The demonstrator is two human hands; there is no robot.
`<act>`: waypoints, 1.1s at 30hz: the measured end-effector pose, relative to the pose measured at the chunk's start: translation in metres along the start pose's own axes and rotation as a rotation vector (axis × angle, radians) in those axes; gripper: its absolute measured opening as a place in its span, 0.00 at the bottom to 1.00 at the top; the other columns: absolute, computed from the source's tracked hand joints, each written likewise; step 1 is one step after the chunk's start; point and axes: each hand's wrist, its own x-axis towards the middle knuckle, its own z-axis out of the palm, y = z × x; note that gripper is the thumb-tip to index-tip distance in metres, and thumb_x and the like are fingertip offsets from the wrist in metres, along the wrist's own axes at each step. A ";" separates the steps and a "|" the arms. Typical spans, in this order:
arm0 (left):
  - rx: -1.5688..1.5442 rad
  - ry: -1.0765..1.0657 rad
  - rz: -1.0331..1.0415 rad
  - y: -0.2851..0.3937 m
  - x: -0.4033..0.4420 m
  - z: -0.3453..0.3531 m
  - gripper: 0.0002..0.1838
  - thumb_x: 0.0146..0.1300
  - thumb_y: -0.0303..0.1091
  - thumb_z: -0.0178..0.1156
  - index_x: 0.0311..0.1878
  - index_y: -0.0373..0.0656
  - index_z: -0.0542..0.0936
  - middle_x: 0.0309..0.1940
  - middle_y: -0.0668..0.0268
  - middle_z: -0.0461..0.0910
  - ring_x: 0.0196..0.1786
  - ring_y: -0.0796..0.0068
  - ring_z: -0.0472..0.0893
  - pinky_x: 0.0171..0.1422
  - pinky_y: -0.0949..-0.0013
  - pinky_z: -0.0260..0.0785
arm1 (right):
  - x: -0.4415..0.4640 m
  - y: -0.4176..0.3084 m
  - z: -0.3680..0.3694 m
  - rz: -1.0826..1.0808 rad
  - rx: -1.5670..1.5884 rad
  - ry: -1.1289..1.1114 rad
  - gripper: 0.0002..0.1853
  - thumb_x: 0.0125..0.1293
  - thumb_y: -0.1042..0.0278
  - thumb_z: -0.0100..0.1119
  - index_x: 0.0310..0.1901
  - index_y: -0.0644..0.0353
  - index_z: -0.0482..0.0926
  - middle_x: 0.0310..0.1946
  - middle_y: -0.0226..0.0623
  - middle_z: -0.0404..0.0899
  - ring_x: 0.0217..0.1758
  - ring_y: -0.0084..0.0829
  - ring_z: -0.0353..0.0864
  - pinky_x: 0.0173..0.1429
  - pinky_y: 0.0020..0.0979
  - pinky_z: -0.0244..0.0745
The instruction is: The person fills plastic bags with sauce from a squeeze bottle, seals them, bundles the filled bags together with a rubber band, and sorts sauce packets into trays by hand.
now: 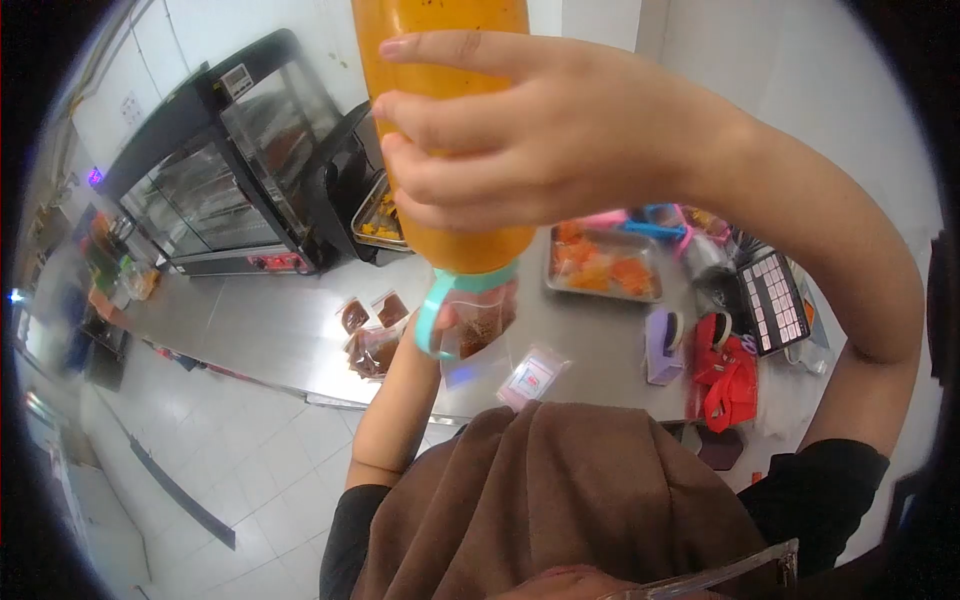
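Observation:
My right hand is wrapped round a large bottle of orange-brown liquid, held upside down. A turquoise ring with a handle sits at the bottle's lower end. Just beneath, a clear plastic bag with brown sauce in it hangs under the bottle mouth. My left hand is mostly hidden behind the bag and the ring, its fingers pressed at the bag. Filled sauce bags lie on the steel table to the left, and a flat labelled packet lies near the front edge.
A glass display warmer stands at the back left. Metal trays hold orange packets and yellow pieces. A purple box, a red bag and a keypad are on the right of the steel table.

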 end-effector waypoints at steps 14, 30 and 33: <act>0.009 0.012 -0.036 0.003 -0.006 -0.007 0.47 0.39 0.56 0.75 0.57 0.38 0.67 0.40 0.67 0.68 0.44 0.69 0.70 0.50 0.58 0.69 | 0.002 0.000 0.001 0.005 0.017 0.001 0.16 0.51 0.68 0.65 0.43 0.44 0.75 0.45 0.16 0.74 0.59 0.21 0.71 0.74 0.36 0.58; 0.045 -0.051 -0.123 0.006 0.000 -0.012 0.47 0.34 0.60 0.76 0.53 0.44 0.66 0.38 0.70 0.63 0.39 0.73 0.68 0.44 0.68 0.62 | 0.008 0.016 0.025 -0.119 0.088 0.150 0.08 0.57 0.61 0.64 0.37 0.44 0.77 0.41 0.24 0.75 0.55 0.29 0.72 0.73 0.45 0.58; 0.080 -0.079 -0.096 0.009 0.002 -0.012 0.46 0.35 0.60 0.75 0.53 0.42 0.66 0.38 0.70 0.63 0.39 0.73 0.68 0.43 0.67 0.62 | 0.006 0.016 0.039 -0.115 0.076 0.250 0.07 0.58 0.61 0.63 0.37 0.45 0.77 0.40 0.24 0.75 0.55 0.28 0.72 0.72 0.44 0.58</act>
